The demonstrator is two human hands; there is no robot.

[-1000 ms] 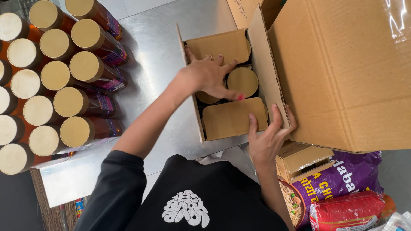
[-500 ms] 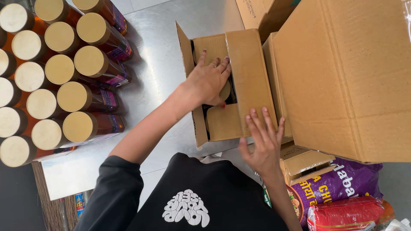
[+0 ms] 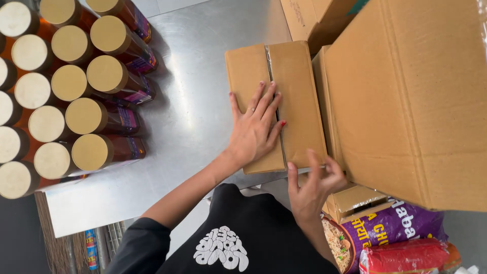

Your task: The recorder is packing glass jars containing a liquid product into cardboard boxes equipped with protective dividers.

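Since the earlier frames, both top flaps of the small brown cardboard carton [image 3: 276, 104] have come down over the round lids that showed inside, and now meet in a central seam. The left hand [image 3: 256, 127] has moved from inside the carton to lie flat on the closed flaps, fingers spread and pressing, gripping nothing. The right hand [image 3: 312, 185] sits at the carton's near right corner, fingers curled, thumb and forefinger pinched at the flap edge; whether they hold anything else cannot be told.

The carton rests on the brushed steel worktop [image 3: 193, 111], near its front edge, the near end slightly overhanging. Its right side touches the large brown cardboard box [image 3: 406, 101], leaving no room there. A second open cardboard box [image 3: 309, 20] stands just beyond the far end.

To the left, a bare strip of worktop separates the carton from rows of amber jars with tan and cream round lids [image 3: 76, 101] packed along the left edge. Below the large box lie a purple printed food pouch [image 3: 390, 228] and a red packet [image 3: 406, 256].
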